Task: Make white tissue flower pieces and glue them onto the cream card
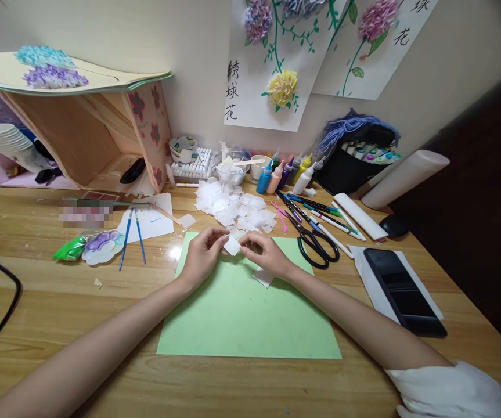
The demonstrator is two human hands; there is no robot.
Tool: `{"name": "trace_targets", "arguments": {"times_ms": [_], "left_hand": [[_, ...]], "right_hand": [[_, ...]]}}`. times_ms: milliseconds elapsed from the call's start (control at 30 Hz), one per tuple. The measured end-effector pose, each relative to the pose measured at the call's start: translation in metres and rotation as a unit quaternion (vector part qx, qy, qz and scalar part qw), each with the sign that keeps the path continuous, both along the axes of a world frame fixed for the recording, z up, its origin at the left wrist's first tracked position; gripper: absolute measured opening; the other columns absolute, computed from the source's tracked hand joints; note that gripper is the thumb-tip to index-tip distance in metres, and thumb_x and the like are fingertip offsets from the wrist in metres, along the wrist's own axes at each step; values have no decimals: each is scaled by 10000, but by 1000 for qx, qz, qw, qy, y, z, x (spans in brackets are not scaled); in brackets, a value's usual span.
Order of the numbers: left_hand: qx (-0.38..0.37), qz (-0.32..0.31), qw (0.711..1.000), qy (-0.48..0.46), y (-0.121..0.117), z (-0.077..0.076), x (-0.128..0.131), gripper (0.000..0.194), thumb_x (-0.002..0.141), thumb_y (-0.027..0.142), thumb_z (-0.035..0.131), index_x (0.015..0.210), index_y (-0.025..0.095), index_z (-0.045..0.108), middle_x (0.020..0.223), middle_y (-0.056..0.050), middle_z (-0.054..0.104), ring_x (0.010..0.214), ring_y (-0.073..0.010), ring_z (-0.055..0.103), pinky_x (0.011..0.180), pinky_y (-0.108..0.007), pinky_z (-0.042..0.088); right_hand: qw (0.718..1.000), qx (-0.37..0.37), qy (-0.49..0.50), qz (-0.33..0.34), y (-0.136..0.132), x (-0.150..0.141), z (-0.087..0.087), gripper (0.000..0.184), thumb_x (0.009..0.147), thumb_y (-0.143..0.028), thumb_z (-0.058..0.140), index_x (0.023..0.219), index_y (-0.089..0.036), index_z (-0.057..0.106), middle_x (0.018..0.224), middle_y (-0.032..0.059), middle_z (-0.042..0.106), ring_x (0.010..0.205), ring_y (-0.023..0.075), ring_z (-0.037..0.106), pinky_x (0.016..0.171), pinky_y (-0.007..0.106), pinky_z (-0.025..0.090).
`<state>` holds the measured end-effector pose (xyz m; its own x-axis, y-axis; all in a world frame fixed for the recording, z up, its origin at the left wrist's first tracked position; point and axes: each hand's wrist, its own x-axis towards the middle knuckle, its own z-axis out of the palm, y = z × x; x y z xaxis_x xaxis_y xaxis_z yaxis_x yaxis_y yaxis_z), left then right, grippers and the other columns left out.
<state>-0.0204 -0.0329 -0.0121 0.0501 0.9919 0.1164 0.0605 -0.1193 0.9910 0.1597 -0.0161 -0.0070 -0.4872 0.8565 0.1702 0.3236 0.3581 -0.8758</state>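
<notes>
My left hand [202, 255] and my right hand [266, 253] meet over the far edge of a light green paper sheet [241, 313] on the wooden table. Both pinch one small white tissue square [232, 246] between fingertips. Another white square [263, 277] lies on the green sheet under my right wrist. A heap of white tissue squares [233, 209] lies just beyond my hands.
Black scissors [315, 244], markers [320, 215] and paint bottles [283, 174] lie to the right. A black phone [402, 290] rests on white paper. A palette [102, 247], two blue brushes [130, 238] and a green tube [69, 249] lie left. A black cable [2, 307] curves at far left.
</notes>
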Motion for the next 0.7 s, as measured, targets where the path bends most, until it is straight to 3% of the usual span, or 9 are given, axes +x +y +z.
{"name": "trace_targets", "arguments": {"times_ms": [233,333,500,700], "left_hand": [[11,-5,1000,23,1,-5,0,235,810,366,571,946,175,591,853,-35,649,705,-149,616,602,-270,531],[20,-11,997,74,-1,-1,0,235,824,376,553,939,182,617,871,-41,662,732,-158,622,632,-269,514],[82,-67,972,210,-9,13,1,295,869,409,478,836,182,663,823,-44,668,754,-164,593,667,-265,455],[145,-84,950,262,-15,15,3,234,847,373,530,885,175,651,803,-45,650,728,-155,570,657,-258,424]], "right_hand": [[1000,-24,-3,5,0,-1,-3,81,780,-206,562,819,-161,617,747,3,572,648,115,456,594,242,351],[1000,-23,7,5,0,-1,-3,85,794,-205,542,823,-164,611,749,4,578,651,115,453,595,242,348],[999,-20,27,-12,1,0,-3,86,797,-251,561,772,-170,575,700,-12,539,614,107,418,560,235,325],[1000,1,18,-6,0,0,-3,67,783,-204,559,732,-176,527,689,-23,510,611,103,413,561,231,324]]}}
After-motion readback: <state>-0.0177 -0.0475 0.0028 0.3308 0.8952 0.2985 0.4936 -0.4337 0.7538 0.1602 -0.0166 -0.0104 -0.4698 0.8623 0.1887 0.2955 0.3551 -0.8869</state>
